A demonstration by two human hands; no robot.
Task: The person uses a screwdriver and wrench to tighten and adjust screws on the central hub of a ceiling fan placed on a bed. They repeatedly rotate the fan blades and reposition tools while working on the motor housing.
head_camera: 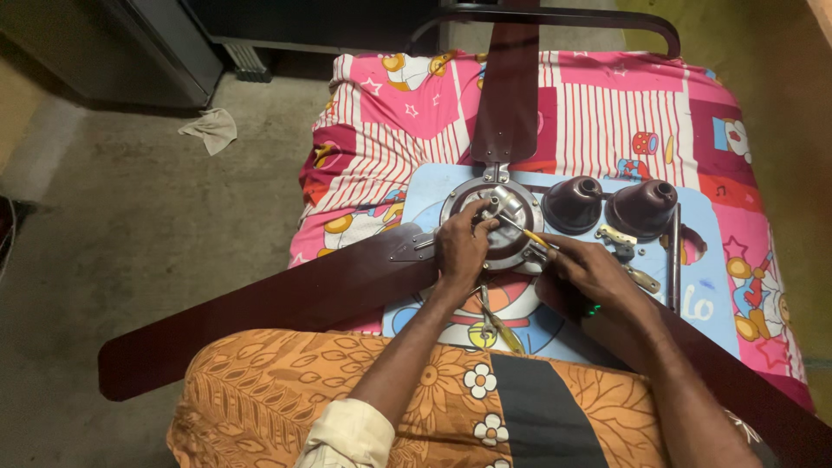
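Your orange patterned lap cloth (416, 399) lies nearest, and past it both forearms reach onto the bed (607, 104). Your left hand (462, 247) pinches the shaft of the ceiling fan motor (492, 224), directly ahead. Your right hand (592, 269) is closed on a yellow-handled screwdriver (530, 236) whose long axis points up-left into the motor. Beyond it, two brown canopy cups (607, 206) stand empty, mouths down.
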